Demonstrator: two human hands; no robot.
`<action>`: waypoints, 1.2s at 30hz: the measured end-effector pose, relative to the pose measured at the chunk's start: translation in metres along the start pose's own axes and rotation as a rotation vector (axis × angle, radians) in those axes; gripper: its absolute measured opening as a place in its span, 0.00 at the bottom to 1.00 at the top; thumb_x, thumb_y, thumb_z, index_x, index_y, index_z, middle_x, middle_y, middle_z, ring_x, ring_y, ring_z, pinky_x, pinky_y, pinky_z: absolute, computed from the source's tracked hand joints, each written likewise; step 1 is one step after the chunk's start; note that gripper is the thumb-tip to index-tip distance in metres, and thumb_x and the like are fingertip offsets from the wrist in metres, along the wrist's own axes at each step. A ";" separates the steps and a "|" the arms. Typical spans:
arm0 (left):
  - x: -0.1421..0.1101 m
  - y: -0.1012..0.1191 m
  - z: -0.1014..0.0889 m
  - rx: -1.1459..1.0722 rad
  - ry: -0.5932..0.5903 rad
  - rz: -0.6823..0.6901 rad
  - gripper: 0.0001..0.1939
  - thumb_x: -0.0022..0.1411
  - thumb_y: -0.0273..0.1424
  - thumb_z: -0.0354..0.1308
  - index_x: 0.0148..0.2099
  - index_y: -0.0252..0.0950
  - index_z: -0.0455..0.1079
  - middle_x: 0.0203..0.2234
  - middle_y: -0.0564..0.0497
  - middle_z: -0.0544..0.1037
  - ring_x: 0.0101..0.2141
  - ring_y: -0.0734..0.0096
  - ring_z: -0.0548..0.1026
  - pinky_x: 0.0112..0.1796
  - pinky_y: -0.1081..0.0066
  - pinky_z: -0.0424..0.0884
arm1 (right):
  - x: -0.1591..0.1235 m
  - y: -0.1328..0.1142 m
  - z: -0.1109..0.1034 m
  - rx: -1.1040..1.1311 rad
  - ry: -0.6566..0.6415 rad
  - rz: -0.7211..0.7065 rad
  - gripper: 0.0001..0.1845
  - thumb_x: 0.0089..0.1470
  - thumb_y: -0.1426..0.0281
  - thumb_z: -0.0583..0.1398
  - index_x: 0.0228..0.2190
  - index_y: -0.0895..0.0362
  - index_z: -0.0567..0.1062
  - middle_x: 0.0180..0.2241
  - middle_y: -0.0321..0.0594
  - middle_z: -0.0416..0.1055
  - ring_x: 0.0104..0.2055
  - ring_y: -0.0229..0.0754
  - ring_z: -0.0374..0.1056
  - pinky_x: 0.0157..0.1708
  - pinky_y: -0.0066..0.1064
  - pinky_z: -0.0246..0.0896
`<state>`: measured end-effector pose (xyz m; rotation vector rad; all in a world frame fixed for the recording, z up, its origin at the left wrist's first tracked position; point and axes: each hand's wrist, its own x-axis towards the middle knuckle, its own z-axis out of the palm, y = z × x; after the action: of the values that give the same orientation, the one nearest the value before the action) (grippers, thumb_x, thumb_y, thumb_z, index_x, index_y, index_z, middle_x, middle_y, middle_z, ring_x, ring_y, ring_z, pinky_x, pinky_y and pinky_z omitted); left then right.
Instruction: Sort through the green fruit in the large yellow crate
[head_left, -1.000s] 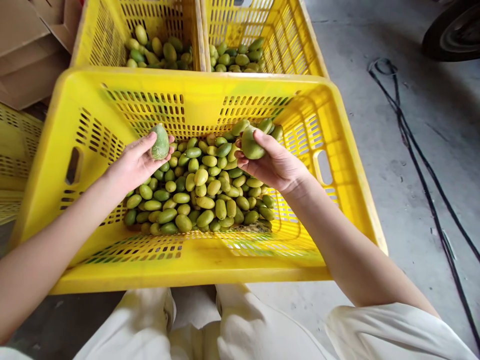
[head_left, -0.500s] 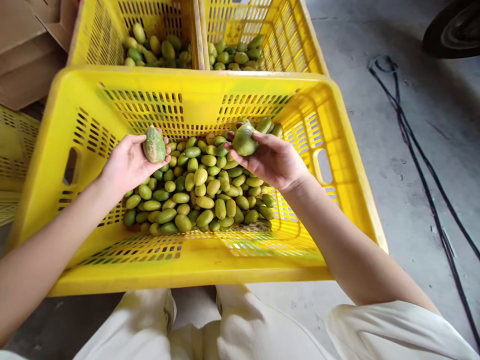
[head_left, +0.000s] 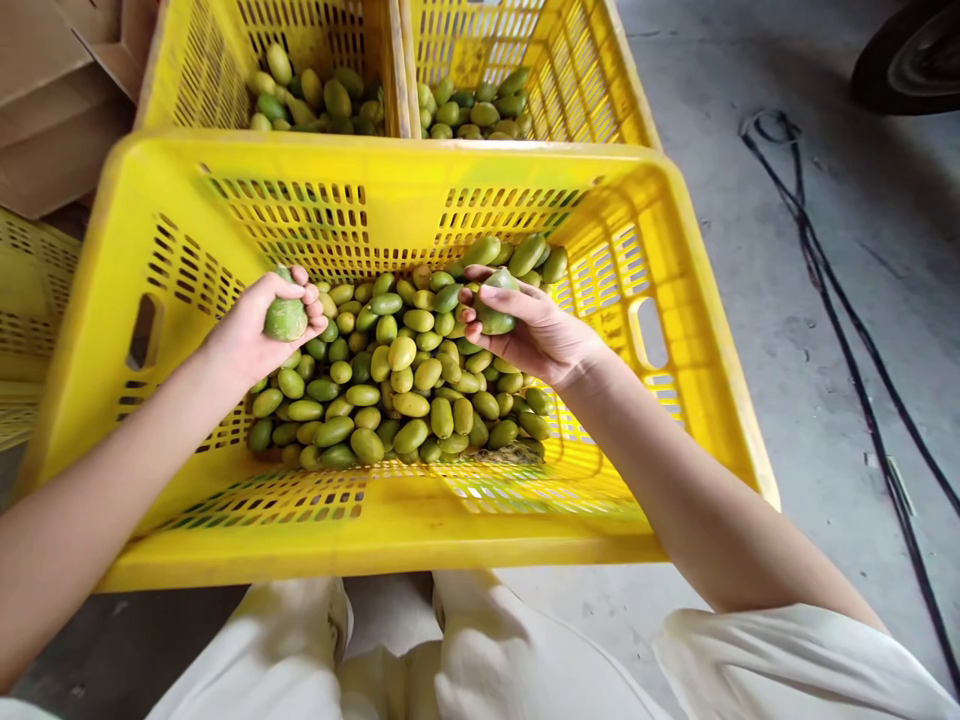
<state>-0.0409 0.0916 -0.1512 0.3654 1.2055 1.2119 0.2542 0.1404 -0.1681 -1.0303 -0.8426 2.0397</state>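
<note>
My left hand (head_left: 259,325) is closed round a pale green fruit (head_left: 286,320) with a rough skin, held above the left part of the pile. On the other side, my right hand (head_left: 540,330) grips a smooth, darker green fruit (head_left: 496,315) between thumb and fingers. Both hands are inside the large yellow crate (head_left: 360,550). Below them lies a heap of small oval green and yellowish fruits (head_left: 412,400) on the crate's bottom. Some longer green fruits (head_left: 527,255) rest at the back right, just behind my right hand.
Two more yellow crates stand beyond, the left one (head_left: 187,80) and the right one (head_left: 600,80), both holding similar fruit. Cardboard (head_left: 52,110) is stacked at the upper left. Black cable (head_left: 847,340) lies on the grey floor, with a wheel (head_left: 915,60) at the upper right.
My left hand has moved a little left and turned its fruit, its fingers now wrapped further over it. The fruit in my right hand has been turned too; the pile looks unchanged.
</note>
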 end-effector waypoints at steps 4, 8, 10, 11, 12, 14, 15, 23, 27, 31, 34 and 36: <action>-0.005 0.006 0.006 0.025 -0.007 -0.068 0.12 0.63 0.26 0.63 0.33 0.40 0.62 0.21 0.59 0.68 0.18 0.80 0.67 0.25 0.77 0.70 | -0.002 -0.004 0.006 0.018 0.001 0.001 0.18 0.52 0.62 0.73 0.44 0.50 0.78 0.38 0.38 0.81 0.48 0.50 0.81 0.48 0.44 0.83; -0.010 0.016 0.012 0.033 -0.013 -0.123 0.15 0.74 0.32 0.55 0.31 0.39 0.62 0.16 0.58 0.65 0.13 0.82 0.58 0.14 0.79 0.50 | -0.004 -0.003 0.013 0.021 -0.042 -0.033 0.18 0.51 0.65 0.73 0.44 0.50 0.79 0.42 0.39 0.83 0.52 0.51 0.80 0.50 0.44 0.82; -0.012 0.021 0.014 0.025 0.029 -0.125 0.22 0.79 0.36 0.45 0.30 0.39 0.62 0.14 0.56 0.64 0.12 0.82 0.57 0.12 0.79 0.47 | -0.005 -0.001 0.014 0.009 -0.047 -0.045 0.19 0.51 0.64 0.74 0.44 0.50 0.79 0.42 0.38 0.83 0.52 0.50 0.80 0.49 0.41 0.82; -0.013 0.024 0.015 0.020 0.046 -0.121 0.25 0.81 0.37 0.40 0.29 0.39 0.62 0.14 0.55 0.64 0.11 0.82 0.56 0.11 0.79 0.46 | -0.005 0.000 0.013 0.006 -0.044 -0.044 0.19 0.51 0.62 0.75 0.44 0.50 0.79 0.42 0.38 0.83 0.51 0.50 0.80 0.47 0.40 0.83; -0.013 0.027 0.015 0.017 0.059 -0.115 0.27 0.81 0.39 0.37 0.29 0.39 0.62 0.13 0.55 0.63 0.11 0.81 0.55 0.11 0.79 0.46 | -0.004 0.001 0.012 0.006 -0.039 -0.038 0.19 0.52 0.60 0.75 0.43 0.50 0.79 0.41 0.38 0.82 0.50 0.49 0.80 0.46 0.39 0.83; -0.013 0.032 0.014 0.006 0.075 -0.093 0.28 0.81 0.39 0.34 0.29 0.39 0.61 0.13 0.54 0.62 0.10 0.80 0.54 0.11 0.78 0.45 | -0.003 0.003 0.009 0.013 -0.029 -0.014 0.20 0.52 0.55 0.76 0.42 0.50 0.79 0.38 0.38 0.81 0.46 0.48 0.80 0.43 0.38 0.83; -0.013 0.034 0.012 -0.001 0.084 -0.078 0.28 0.81 0.40 0.34 0.29 0.39 0.62 0.13 0.54 0.62 0.10 0.80 0.54 0.11 0.77 0.45 | -0.003 0.004 0.008 0.019 -0.024 0.000 0.21 0.52 0.54 0.76 0.40 0.51 0.78 0.36 0.38 0.80 0.45 0.48 0.80 0.42 0.38 0.83; -0.013 0.029 0.005 -0.005 0.041 0.035 0.12 0.72 0.30 0.50 0.40 0.35 0.75 0.30 0.43 0.82 0.31 0.63 0.80 0.32 0.67 0.80 | 0.001 0.004 0.005 0.034 0.006 0.022 0.18 0.53 0.55 0.74 0.38 0.50 0.76 0.36 0.38 0.80 0.44 0.49 0.80 0.40 0.39 0.83; -0.014 0.020 0.000 0.091 -0.041 0.089 0.12 0.68 0.21 0.56 0.48 0.35 0.78 0.37 0.45 0.85 0.38 0.60 0.82 0.40 0.62 0.80 | 0.000 0.002 0.007 0.040 0.008 0.003 0.17 0.51 0.62 0.71 0.43 0.49 0.78 0.39 0.39 0.82 0.52 0.53 0.80 0.50 0.47 0.82; -0.010 0.013 -0.005 0.045 -0.091 0.179 0.15 0.60 0.22 0.66 0.49 0.40 0.78 0.32 0.52 0.83 0.34 0.69 0.78 0.36 0.71 0.77 | 0.001 0.006 0.005 0.028 -0.021 0.010 0.21 0.49 0.67 0.73 0.45 0.48 0.77 0.41 0.37 0.83 0.54 0.52 0.80 0.53 0.46 0.81; -0.008 0.012 -0.007 -0.014 -0.149 0.220 0.11 0.56 0.21 0.67 0.39 0.41 0.75 0.29 0.54 0.80 0.33 0.74 0.75 0.35 0.75 0.76 | -0.001 0.010 0.005 0.020 -0.005 0.024 0.22 0.47 0.64 0.77 0.42 0.49 0.78 0.39 0.37 0.82 0.50 0.49 0.80 0.49 0.41 0.82; -0.008 0.013 -0.008 -0.009 -0.171 0.172 0.08 0.58 0.22 0.65 0.35 0.40 0.72 0.29 0.54 0.79 0.32 0.73 0.75 0.36 0.73 0.78 | -0.002 0.010 0.006 0.020 0.021 0.039 0.21 0.47 0.64 0.78 0.40 0.50 0.78 0.35 0.37 0.81 0.46 0.47 0.80 0.46 0.38 0.83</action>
<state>-0.0534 0.0866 -0.1398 0.5636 1.0371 1.3057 0.2467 0.1316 -0.1725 -1.0637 -0.7958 2.0618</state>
